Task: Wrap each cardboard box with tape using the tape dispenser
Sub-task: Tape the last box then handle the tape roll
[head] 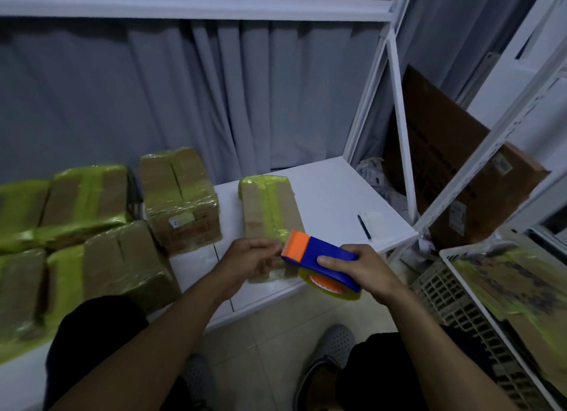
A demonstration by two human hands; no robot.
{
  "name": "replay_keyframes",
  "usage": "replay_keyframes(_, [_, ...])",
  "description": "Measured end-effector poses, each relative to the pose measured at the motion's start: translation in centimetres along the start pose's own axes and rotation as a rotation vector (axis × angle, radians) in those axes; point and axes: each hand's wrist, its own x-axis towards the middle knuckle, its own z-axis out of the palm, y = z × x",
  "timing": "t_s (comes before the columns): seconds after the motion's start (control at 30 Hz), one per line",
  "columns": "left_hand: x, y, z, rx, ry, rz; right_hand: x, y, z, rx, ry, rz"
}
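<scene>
— On the white worktop (331,189), where is the cardboard box (270,208)?
— Just beyond both hands. Right hand (365,269) grips the tape dispenser (322,257) over its near end; left hand (251,258) curls beside it, grasp unclear.

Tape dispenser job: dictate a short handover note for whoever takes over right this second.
Right hand grips the blue-and-orange tape dispenser above the near end of the flat box on the white table.
Left hand sits at the dispenser's orange mouth, fingers curled; whether it pinches tape is unclear.
Done: the boxes at left look wrapped in yellow-green tape; the flat box has a lengthwise strip.
Left: probably finish wrapping the flat box.
</scene>
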Motion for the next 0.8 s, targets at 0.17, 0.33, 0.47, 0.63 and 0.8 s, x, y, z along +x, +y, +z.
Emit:
replay_keyframes(0.17, [-0.8, -0.5, -0.7, -0.077, -0.029, -0.051, 0.0, -0.4, 0.8, -0.031, -0.026, -0.027])
replay_keyframes(0.33, [-0.8, -1.2, -1.4, 0.016, -0.001, -0.029, -0.2, -0.9, 1.4, -0.04, -0.038, -0.033])
replay_keyframes(0.47, [-0.6, -1.9, -1.8, 0.092, 0.032, -0.001, -0.2, -1.3, 1.9, -0.105, -0.041, -0.009])
replay_keyframes(0.63, [-0.3, -3.0, -3.3, 0.156, 0.196, 0.024, 0.3, -1.9, 2.8, -0.225, -0.03, 0.005])
replay_keyframes(0.8, [1.0, -4.3, -9.3, 0.176, 0.41, -0.015, 0.9, -2.8, 1.1, -0.408, 0.091, 0.012])
